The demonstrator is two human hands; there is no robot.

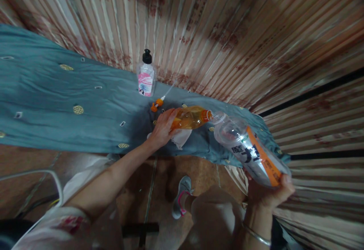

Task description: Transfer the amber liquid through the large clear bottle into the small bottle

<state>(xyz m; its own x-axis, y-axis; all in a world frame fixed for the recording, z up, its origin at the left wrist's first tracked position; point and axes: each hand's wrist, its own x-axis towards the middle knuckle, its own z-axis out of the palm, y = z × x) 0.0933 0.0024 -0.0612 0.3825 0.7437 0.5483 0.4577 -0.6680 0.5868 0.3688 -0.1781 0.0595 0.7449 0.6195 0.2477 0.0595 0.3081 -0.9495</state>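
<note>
Toward the teal cloth's point(96, 128) right end, the left hand point(165, 126) clamped an amber plastic bottle point(192, 118), the right hand point(271, 195) a clear, orange-labelled plastic bottle point(251, 151); both seemed light, squeezable, best gripped mid-body.

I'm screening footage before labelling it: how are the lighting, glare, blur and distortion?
Head view: dim, uneven light, with shadow on the teal cloth beside the left hand; head view: bright glints on the clear plastic bottle; head view: overall softness, the pink-labelled bottle's small print unreadable; head view: apparent wide-angle stretch, the pleated curtain fanning outward.
</note>
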